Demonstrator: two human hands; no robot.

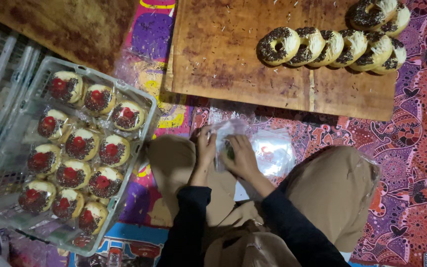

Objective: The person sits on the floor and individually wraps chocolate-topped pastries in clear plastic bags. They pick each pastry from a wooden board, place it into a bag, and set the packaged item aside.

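hands bagging a doughnut over the lap

at the left a clear crate (pixel 142 106) holds wrapped doughnuts (pixel 80 144) with red centres. in the middle the left hand (pixel 206 147) pinches the edge of a clear plastic bag (pixel 225 133), and the right hand (pixel 243 155) is cupped around a dark-topped doughnut (pixel 229 151) inside it. at upper right, sprinkled doughnuts (pixel 332 47) line a wooden board (pixel 218 54).

Home bakery floor: patterned mat (pixel 421 163), doughnut board (pixel 213 54), crate (pixel 6 163).
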